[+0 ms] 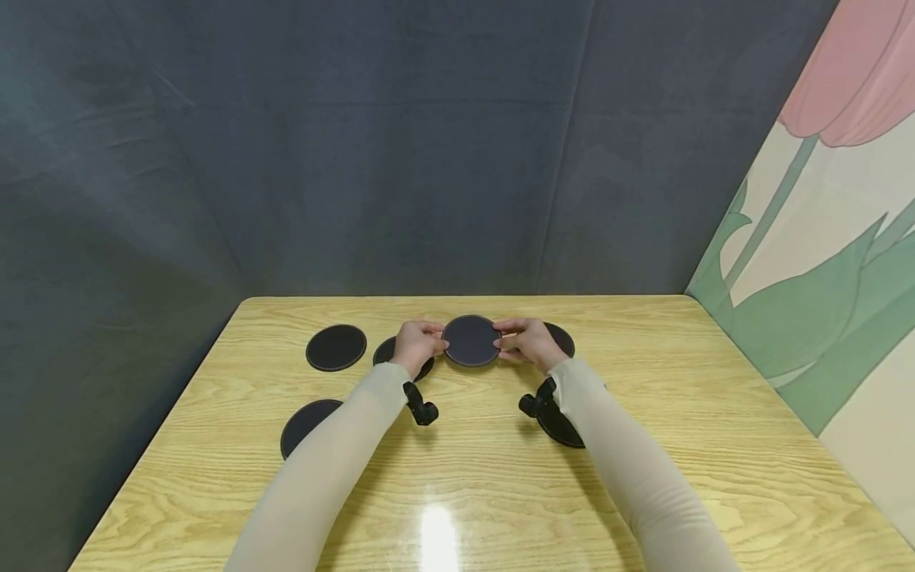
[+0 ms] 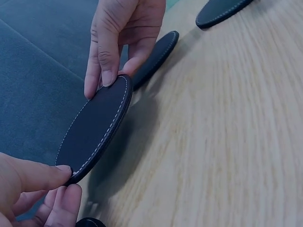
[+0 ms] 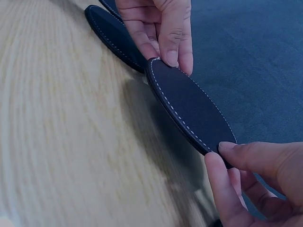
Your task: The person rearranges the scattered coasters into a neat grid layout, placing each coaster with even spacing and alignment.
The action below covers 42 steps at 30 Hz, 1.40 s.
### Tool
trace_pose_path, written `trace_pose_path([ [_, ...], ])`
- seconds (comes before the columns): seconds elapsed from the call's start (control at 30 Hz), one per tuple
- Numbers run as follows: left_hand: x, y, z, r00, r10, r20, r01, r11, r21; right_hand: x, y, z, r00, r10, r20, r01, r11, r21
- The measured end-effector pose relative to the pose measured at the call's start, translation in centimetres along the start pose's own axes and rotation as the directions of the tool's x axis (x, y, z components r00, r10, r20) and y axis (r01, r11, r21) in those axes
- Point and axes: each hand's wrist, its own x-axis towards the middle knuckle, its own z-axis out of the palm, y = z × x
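Note:
A round black coaster [image 1: 472, 341] with pale stitching round its rim is held between both hands above the table. My left hand [image 1: 417, 345] pinches its left edge, thumb on the upper face and fingers beneath. On the opposite edge my right hand [image 1: 530, 343] pinches it the same way. Both wrist views show the coaster [image 2: 97, 125] raised off the wood, its shadow falling below. Behind the left hand lies another black coaster [image 1: 386, 350], partly covered by it. One more coaster [image 1: 561, 338] lies partly hidden behind the right hand.
Further coasters lie flat on the wooden table [image 1: 472, 477]: one at the back left [image 1: 336, 347], one beside the left forearm [image 1: 307, 425], one under the right wrist [image 1: 559, 425]. A dark curtain [image 1: 400, 159] stands behind the table, and a tulip-patterned panel [image 1: 822, 262] at the right.

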Motion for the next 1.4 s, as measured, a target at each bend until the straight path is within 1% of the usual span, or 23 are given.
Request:
trace_pose_path([
  [0.33, -0.1, -0.4, -0.2, 1.0, -0.007, -0.002, 0.007, 0.996, 0.084, 0.4, 0.5, 0.6, 1.0, -0.009, 0.002, 0.009, 1.0, -0.015],
  [0.63, -0.3, -0.5, -0.3, 1.0, -0.005, 0.011, 0.004, 0.989, 0.147, 0.7, 0.6, 0.8, 1.0, 0.022, -0.005, -0.022, 1.0, -0.013],
  [0.8, -0.1, -0.6, -0.3, 1.0, -0.015, -0.001, 0.015, 0.985, 0.169, 1.0, 0.7, 1.0, 0.999, 0.038, -0.02, -0.039, 0.999, -0.031],
  [1.1, 0.3, -0.8, -0.2, 1.0, -0.005, -0.022, 0.01, 0.965, 0.261, 0.7, 0.6, 1.2, 1.0, 0.02, -0.013, -0.02, 0.999, -0.026],
  [1.23, 0.3, -0.8, 0.0, 1.0, 0.003, -0.031, 0.006, 0.957, 0.289, 0.9, 0.6, 1.4, 0.999, 0.043, -0.029, -0.044, 0.998, -0.044],
  [1.4, 0.4, -0.9, 0.1, 0.999, 0.023, -0.04, -0.008, 0.943, 0.333, 1.3, 0.9, 1.5, 0.998, 0.043, -0.042, -0.046, 0.996, -0.079],
])
